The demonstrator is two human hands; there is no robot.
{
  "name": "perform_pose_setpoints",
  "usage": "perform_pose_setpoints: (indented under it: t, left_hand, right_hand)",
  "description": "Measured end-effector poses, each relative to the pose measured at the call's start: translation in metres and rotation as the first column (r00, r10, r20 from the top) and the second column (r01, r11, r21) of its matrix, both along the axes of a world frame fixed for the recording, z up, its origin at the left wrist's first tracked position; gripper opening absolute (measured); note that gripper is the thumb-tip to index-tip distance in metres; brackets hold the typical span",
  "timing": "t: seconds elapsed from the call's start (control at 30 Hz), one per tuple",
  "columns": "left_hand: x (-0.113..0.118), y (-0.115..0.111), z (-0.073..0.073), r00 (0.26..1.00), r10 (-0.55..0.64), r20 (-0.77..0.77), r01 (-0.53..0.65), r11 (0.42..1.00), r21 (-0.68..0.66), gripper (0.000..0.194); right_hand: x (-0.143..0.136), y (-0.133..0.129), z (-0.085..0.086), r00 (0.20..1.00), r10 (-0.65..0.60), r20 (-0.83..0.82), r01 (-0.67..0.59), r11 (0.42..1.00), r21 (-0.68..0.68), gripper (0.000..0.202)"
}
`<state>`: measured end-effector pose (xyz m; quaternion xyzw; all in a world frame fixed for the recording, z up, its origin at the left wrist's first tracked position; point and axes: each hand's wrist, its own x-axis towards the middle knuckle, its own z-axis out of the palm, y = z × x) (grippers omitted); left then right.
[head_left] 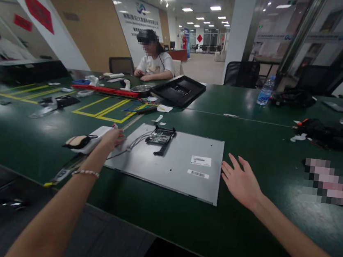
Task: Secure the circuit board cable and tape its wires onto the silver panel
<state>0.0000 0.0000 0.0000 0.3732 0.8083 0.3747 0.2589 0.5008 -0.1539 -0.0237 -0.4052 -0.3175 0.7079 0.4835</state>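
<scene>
A flat grey metal display panel (182, 169) lies on the green table, with two white labels near its right side. A small green circuit board (160, 136) in a black bracket sits on its upper part, and thin cables (137, 142) run left from it. My left hand (112, 139), wearing a bead bracelet, is at the panel's left edge, its fingers partly visible, slightly bent and apart. Beside the right edge is my right hand (241, 181), open with fingers spread, the fingertips at or just off the edge. Neither hand visibly lifts anything.
Left of my left hand lies a white item with a beige and black pad (78, 142). A black frame (180, 90) lies farther back, before a seated person (156, 60). To the right are a water bottle (265, 91), black cables (328, 135) and a blurred pink object (329, 181).
</scene>
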Motion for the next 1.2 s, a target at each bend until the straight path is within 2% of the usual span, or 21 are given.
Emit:
perform_pose_setpoints:
  t: [0.13, 0.23, 0.5, 0.63, 0.83, 1.1, 1.2]
  left_hand:
    - [0.010, -0.008, -0.004, 0.993, 0.032, 0.109, -0.037, 0.998, 0.046, 0.034]
    - [0.019, -0.011, -0.008, 0.989, 0.024, 0.147, -0.033, 0.998, 0.058, 0.030]
    - [0.031, -0.027, -0.011, 0.973, -0.100, 0.207, 0.084, 0.993, 0.088, 0.020]
    - [0.039, -0.035, -0.012, 0.957, -0.151, 0.249, 0.134, 0.987, 0.087, 0.022]
    - [0.063, -0.048, -0.012, 0.912, -0.232, 0.338, 0.205, 0.972, 0.113, 0.025]
    - [0.099, -0.063, -0.006, 0.861, -0.285, 0.422, 0.272, 0.958, 0.092, 0.029]
    - [0.114, -0.070, -0.004, 0.854, -0.324, 0.408, 0.317, 0.944, 0.087, 0.034]
  right_hand:
    - [0.009, -0.013, -0.005, 0.999, -0.032, 0.015, 0.032, 0.999, 0.019, 0.072]
    - [0.015, -0.022, -0.006, 0.997, -0.077, -0.023, 0.077, 0.997, -0.014, 0.075]
    - [0.026, -0.039, -0.002, 0.969, -0.225, -0.106, 0.210, 0.968, -0.139, 0.071]
    - [0.037, -0.046, -0.001, 0.931, -0.333, -0.149, 0.293, 0.927, -0.235, 0.064]
    - [0.064, -0.053, 0.000, 0.883, -0.431, -0.187, 0.357, 0.874, -0.330, 0.058]
    - [0.109, -0.063, -0.006, 0.861, -0.488, -0.144, 0.414, 0.837, -0.358, 0.057]
    - [0.123, -0.068, -0.006, 0.853, -0.512, -0.100, 0.453, 0.822, -0.347, 0.058]
